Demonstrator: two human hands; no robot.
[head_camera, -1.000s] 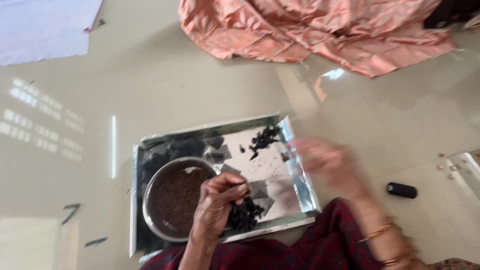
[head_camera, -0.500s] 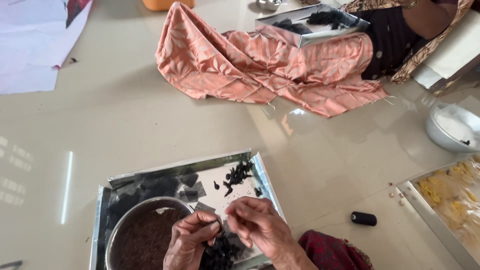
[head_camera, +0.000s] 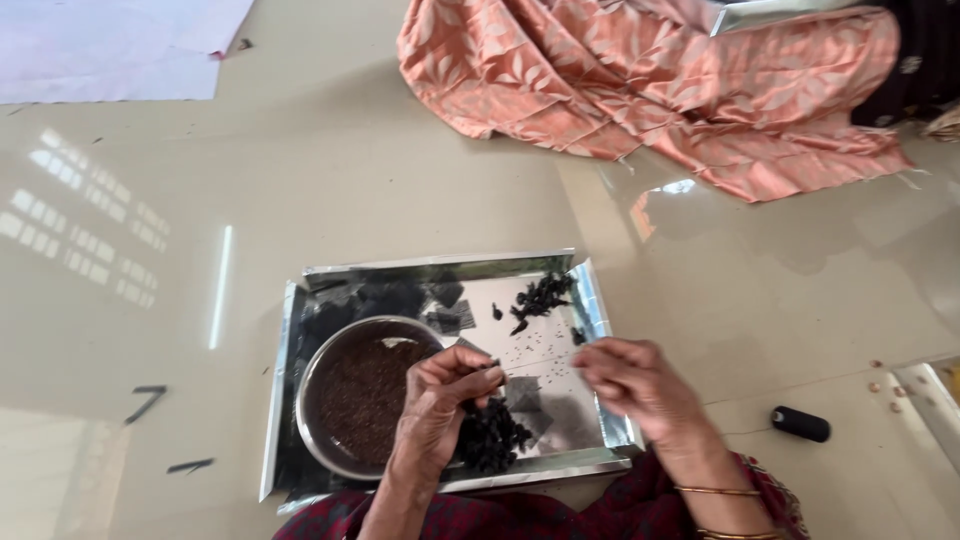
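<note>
Both hands' fingers pinch shut on a thin thread (head_camera: 540, 366) (barely visible) — taut between left hand (head_camera: 440, 405) and right hand (head_camera: 635, 385).

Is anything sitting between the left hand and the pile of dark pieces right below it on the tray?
Nothing visible does. The left hand is directly above the near pile of dark pieces on the shiny tray; the round bowl sits to its side, not between.

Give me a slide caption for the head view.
Both hands, left hand and right hand, work over a shiny tray.
</note>
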